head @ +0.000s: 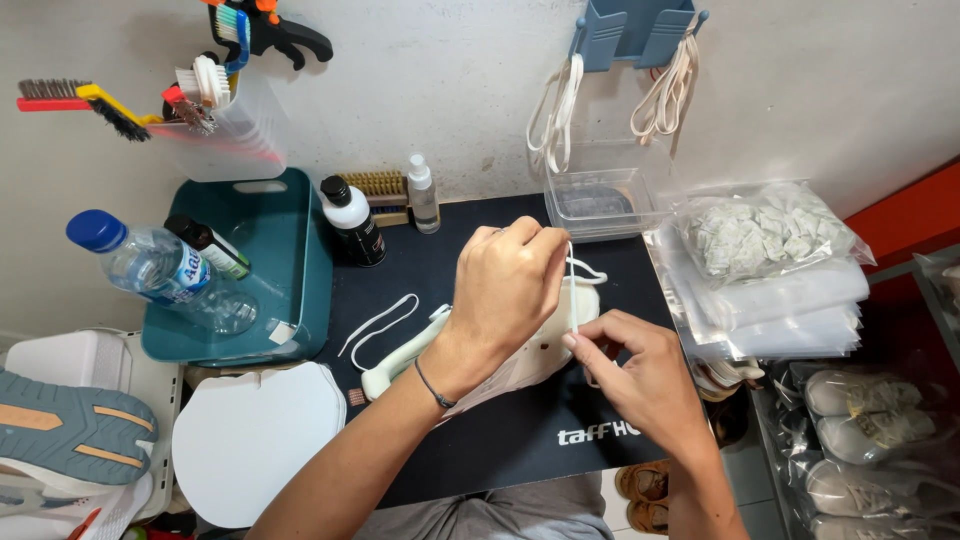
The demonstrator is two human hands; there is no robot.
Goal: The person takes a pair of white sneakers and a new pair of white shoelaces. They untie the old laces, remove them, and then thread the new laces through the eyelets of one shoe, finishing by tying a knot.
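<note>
White lace (571,290) runs taut between both hands over the pale shoe (545,345) on the black mat (500,440); it looks light, soft and limp, best pinched near its end. Far left, a teal bin (300,260) holds a water bottle (140,262) and a dark bottle (213,246); a clear tub (232,135) above carries brushes (205,85). The left hand (505,290) is closed, pinching the lace high. The right hand (640,370) pinches it lower, fingers narrow. A clear box (600,200) behind holds something dark; bagged packets (760,235) lie right.
</note>
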